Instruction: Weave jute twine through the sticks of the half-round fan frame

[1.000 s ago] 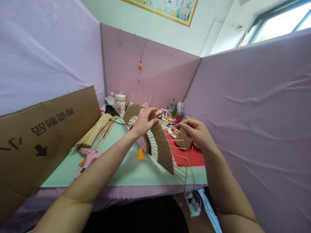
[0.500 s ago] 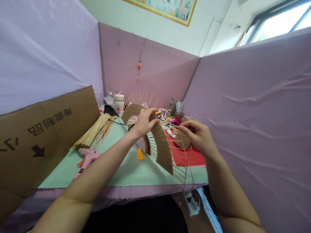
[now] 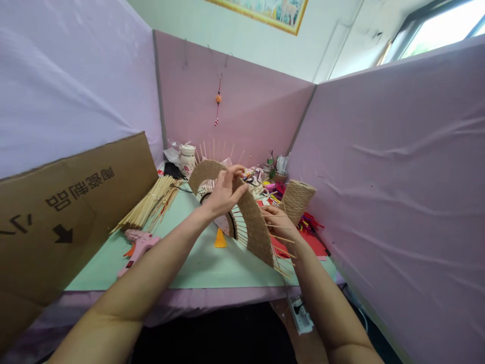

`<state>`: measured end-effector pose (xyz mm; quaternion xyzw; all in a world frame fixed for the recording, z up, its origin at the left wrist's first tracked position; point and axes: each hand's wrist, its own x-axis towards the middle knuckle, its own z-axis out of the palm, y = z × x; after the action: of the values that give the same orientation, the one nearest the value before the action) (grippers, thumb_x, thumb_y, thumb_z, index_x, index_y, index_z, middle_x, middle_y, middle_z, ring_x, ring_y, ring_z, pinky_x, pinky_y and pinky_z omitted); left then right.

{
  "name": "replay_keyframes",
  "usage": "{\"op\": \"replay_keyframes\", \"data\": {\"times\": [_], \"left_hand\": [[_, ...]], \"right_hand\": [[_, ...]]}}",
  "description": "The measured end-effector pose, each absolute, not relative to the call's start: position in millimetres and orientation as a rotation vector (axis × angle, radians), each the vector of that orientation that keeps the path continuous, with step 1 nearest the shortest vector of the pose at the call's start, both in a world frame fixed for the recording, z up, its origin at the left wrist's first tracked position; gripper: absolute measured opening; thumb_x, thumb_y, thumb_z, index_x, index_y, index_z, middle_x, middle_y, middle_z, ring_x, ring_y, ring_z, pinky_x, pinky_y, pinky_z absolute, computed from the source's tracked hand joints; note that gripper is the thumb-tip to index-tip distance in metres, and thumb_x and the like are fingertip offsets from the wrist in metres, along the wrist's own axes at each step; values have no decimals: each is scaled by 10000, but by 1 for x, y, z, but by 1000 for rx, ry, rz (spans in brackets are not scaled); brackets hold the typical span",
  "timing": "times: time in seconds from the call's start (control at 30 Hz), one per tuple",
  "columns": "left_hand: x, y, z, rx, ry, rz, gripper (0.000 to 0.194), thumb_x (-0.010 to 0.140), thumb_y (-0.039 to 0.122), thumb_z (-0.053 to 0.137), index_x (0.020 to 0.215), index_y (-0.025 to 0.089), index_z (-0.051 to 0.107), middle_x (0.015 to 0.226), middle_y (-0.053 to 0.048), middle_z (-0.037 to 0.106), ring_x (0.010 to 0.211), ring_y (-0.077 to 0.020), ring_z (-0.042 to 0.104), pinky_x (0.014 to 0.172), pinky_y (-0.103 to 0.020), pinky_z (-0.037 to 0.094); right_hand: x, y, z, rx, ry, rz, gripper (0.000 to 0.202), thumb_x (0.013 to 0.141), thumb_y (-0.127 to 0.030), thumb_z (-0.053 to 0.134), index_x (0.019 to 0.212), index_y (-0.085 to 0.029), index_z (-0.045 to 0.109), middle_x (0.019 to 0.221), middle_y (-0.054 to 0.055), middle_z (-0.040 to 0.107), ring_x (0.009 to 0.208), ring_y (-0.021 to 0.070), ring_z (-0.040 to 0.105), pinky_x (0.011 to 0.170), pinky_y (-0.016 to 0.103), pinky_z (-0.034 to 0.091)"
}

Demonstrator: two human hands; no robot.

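A fan-shaped woven piece (image 3: pixel 257 232) of brown twine on thin wooden sticks stands tilted above the table, its bare stick ends pointing outward. My left hand (image 3: pixel 223 194) is closed on its upper woven edge, thumb in front. At the right edge, among the bare sticks, my right hand (image 3: pixel 278 220) is closed with its fingertips pinched close to the weave; the twine strand there is hardly visible. A yellow tassel (image 3: pixel 220 238) hangs below the fan's pale centre. Just beyond my right hand stands a spool of twine (image 3: pixel 297 199).
On the left lie a bundle of wooden sticks (image 3: pixel 149 205) and a pink glue gun (image 3: pixel 140 247), beside a large cardboard sheet (image 3: pixel 76 217). A white jar (image 3: pixel 187 159) stands at the back. Red material (image 3: pixel 312 245) lies on the right. A power strip (image 3: pixel 301 316) hangs below the table edge.
My right hand has moved left and down from the outer side of the stick ends to the woven edge. The spool now shows fully. My left hand keeps its hold.
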<state>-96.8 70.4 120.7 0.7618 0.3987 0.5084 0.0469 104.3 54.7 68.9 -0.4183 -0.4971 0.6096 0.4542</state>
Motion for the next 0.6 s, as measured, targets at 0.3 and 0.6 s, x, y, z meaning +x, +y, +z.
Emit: {"op": "replay_keyframes", "data": {"times": [0.3,0.6], "left_hand": [[-78,51,116,2320,1569,1526,635,759,567,646,1265,222,479,1304,-115,472,1189,-299,361,1021,-454,322],[-70,52,118,2264,1747,1475,353,824,523,599,1041,246,625,1298,-85,494,1174,-313,385,957,-483,352]], "right_hand": [[101,56,67,-1015,-1249,1400,368,532,-405,820,782,-198,647,688,-26,639,560,106,520,536,238,373],[130,41,76,-1132,-1433,1268,365,641,-495,766,733,-174,618,610,-50,519,510,61,377,511,218,285]]}}
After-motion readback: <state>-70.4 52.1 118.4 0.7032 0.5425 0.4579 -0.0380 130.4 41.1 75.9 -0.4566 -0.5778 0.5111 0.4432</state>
